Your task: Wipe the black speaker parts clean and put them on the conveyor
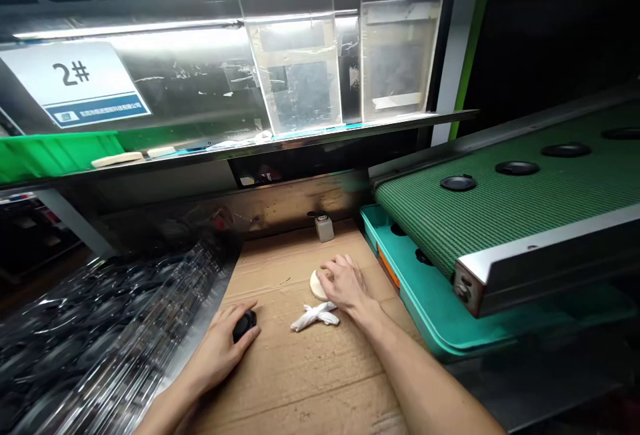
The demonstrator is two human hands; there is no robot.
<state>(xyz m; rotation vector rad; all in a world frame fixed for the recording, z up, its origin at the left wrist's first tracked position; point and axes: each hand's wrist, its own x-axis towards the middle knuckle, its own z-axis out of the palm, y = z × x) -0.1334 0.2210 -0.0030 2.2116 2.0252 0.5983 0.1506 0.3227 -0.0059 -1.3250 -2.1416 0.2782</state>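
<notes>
My left hand (226,342) is closed around a small black round part (245,326) at the left side of the cardboard sheet (290,382). Its thumb and fingers are on either side of the part. Toward the right edge of the cardboard, my right hand (346,282) has its fingers curled over a flat cream-coloured round pad (318,286), gripping its right side. That hand and its fingers cover part of the pad. Just below the pad lies a twisted white cloth (315,316), next to my right wrist.
A small square bottle (324,227) stands at the cardboard's far end. On the left are clear plastic trays (125,328) with black parts. To the right, a green conveyor belt (500,222) carries several black rings (517,168) above a teal bin (425,315). A metal shelf (300,142) crosses ahead.
</notes>
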